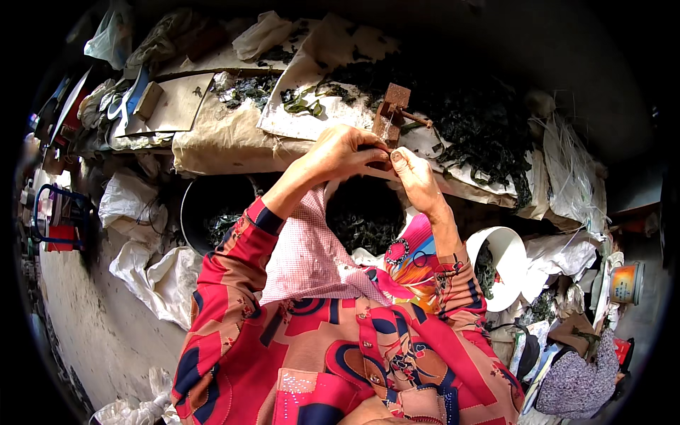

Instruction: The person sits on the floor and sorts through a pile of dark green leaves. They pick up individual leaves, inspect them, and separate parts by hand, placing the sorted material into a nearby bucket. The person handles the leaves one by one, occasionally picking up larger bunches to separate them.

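My left hand (353,151) and my right hand (417,175) meet at the front edge of the cloth-covered work surface. Their fingertips are pinched close together, and what lies between them is too small and covered to make out. Just beyond the fingers stands a rusty brown metal block device (394,109) with a short rod sticking out to the right. Dark, seaweed-like strips (457,117) are heaped behind it and to its right. Below my hands, a round dark container (365,215) holds more of the dark strips.
A black bucket (199,212) stands at left, a white bucket (512,268) lies tilted at right. White sacks (159,276) lie on the floor. A flat board (178,103) bears a small block (149,101). A checked pink cloth (308,255) covers my lap.
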Demonstrator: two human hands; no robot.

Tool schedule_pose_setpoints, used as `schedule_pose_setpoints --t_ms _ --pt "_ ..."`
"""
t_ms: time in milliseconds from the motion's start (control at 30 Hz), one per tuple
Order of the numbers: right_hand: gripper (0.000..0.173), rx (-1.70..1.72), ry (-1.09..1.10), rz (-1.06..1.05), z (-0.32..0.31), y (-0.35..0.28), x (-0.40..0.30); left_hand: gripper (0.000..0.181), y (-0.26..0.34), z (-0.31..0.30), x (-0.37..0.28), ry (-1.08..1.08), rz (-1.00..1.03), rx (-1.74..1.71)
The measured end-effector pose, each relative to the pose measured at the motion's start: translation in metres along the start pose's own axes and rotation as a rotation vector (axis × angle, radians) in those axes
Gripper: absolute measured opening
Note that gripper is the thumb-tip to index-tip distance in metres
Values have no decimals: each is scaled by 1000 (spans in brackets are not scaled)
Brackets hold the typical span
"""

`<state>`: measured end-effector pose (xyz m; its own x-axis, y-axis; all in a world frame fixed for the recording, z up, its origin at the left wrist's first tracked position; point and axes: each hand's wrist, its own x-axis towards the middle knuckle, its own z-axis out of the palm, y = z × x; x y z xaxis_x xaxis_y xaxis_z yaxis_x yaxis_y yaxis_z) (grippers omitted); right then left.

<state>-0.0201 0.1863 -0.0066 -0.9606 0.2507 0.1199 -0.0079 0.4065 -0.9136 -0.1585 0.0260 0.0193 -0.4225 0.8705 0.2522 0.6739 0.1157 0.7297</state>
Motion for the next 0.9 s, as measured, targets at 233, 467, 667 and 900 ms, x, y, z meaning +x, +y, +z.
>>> schedule_pose_setpoints --t_ms 233,467,667,900 --pt "26 -383 78 -4 -16 35 43 30 -43 4 51 -6 -211 175" --pt "23 -546 249 -107 -15 87 54 27 -108 15 53 115 -195 307" --pt "22 -66 540 20 -43 86 11 24 -73 0 -18 146 -298 -74" --pt "28 463 498 -440 -34 -64 60 20 -30 31 -81 72 -33 22"
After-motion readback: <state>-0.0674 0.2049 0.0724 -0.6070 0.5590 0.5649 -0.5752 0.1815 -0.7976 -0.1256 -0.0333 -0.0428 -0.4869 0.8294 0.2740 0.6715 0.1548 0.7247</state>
